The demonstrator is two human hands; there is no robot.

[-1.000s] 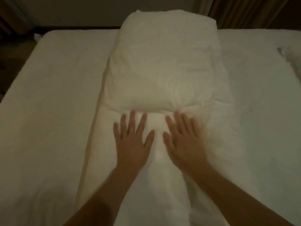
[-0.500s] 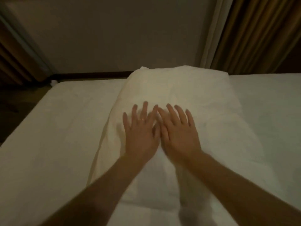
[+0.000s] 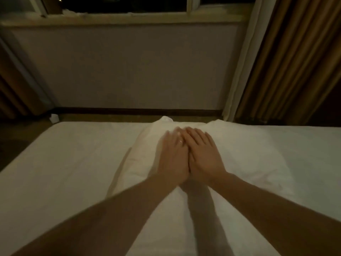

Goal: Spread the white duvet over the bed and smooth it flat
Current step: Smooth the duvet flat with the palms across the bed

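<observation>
Both hands, left and right, apparently press flat, open-palmed, grasping nothing, on the folded duvet.

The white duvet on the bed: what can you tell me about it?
The white duvet looks like soft, puffy cloth, still folded into a long narrow strip down the middle of the bed, not spread. The left hand and right hand lie flat on it, side by side, near its far end.

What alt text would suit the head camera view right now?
Two bare hands, left hand and right hand, press flat side by side on a folded white duvet lying along a white-sheeted bed, facing a brown curtain.
</observation>
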